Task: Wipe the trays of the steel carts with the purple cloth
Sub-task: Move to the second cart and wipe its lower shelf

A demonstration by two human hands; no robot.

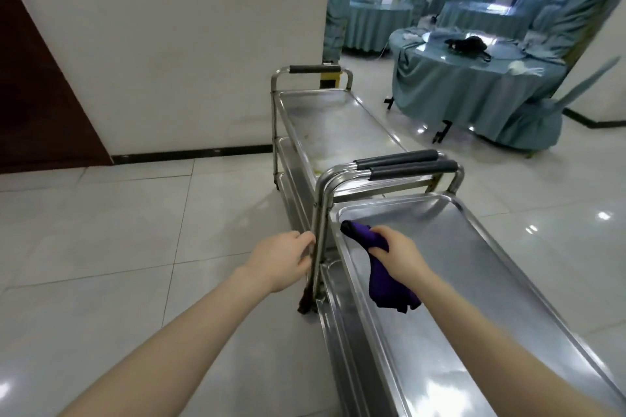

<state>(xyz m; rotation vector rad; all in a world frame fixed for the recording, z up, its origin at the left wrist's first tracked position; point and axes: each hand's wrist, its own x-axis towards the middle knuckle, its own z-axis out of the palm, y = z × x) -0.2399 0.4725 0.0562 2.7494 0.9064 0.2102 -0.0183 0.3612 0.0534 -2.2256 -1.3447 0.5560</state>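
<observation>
A dark brown door [34, 85] and a white wall [169, 44] close the room far left of the left hand [284, 259], and glossy pale floor tiles [118, 230] spread open beneath its forearm. This hand has its fingers curled round the upright steel post [318, 240] at the end of the near cart [342, 332].

Just right of it, the right hand [399, 254] is clamped on the purple cloth [386, 288]. The cloth lies bunched on the top tray [491, 298] near the far left corner, its loose end trailing under the wrist. The tray's bright steel surface stretches on to the right of this hand as far as the raised rim.

Beyond both hands stand two black-gripped handles [406, 164], close together. Past them the second steel cart [338, 125] runs along the wall, its upper tray dull and smeared.

Far right of the right hand, a round surface draped in teal [474, 91] carries a black object [467, 43], with covered chairs [528, 125] around it.
</observation>
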